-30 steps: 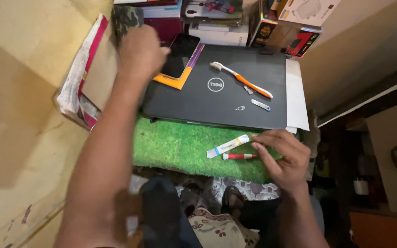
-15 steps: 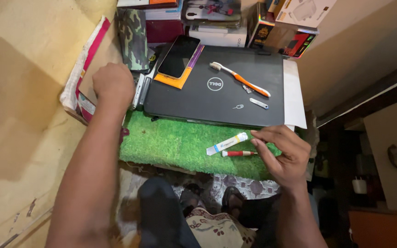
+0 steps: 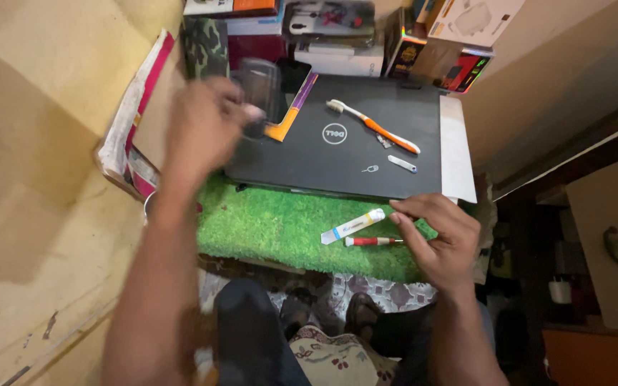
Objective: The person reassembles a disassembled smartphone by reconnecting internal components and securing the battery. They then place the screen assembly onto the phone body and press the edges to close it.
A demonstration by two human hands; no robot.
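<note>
**Green turf, two busy hands**

Green artificial grass mat is lying in front of the closed dark laptop, and both hands are working over them. The left hand, blurred, is gripping a dark translucent phone case at the laptop's far left corner, fingers curled around its near edge. Just beside it, a phone is sitting on an orange and purple booklet. The right hand is resting at the mat's right end, fingers narrowly bent, fingertips touching the end of a small red-capped tube; whether it is actually pinching the tube, I cannot tell. A white tube is lying just beyond that, tilted. On the laptop lid, an orange and white toothbrush is lying diagonally, with a small metal pin and a little white strip nearby. Boxes are stacking up along the far side.
</note>
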